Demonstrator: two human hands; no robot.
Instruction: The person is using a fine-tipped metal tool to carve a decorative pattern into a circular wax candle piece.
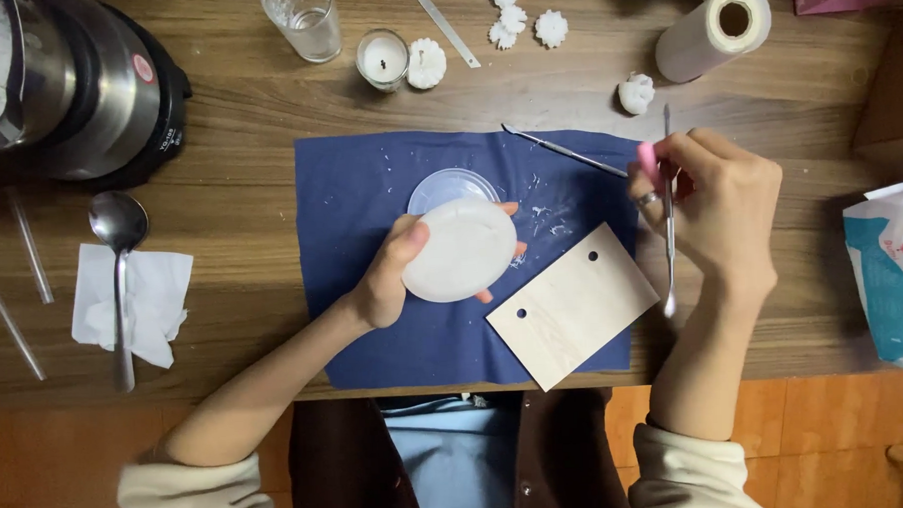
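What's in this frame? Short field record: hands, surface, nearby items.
left hand: left hand holds a round white disc above the blue cloth
right hand: right hand holds a thin metal tool and a small pink item
surface: wooden table
on cloth: clear round lid, wooden board with two holes, second metal tool
left side: spoon on napkin, pot
back: glass, candle, paper roll

Home craft corner, candle or wax hobby work. Wooden table [244, 321] with blue cloth [374, 317] as work mat, steel melting pot [75, 87], small white moulded flowers [551, 27], glass candle [382, 58], paper roll [714, 32], orange tile floor [838, 421].
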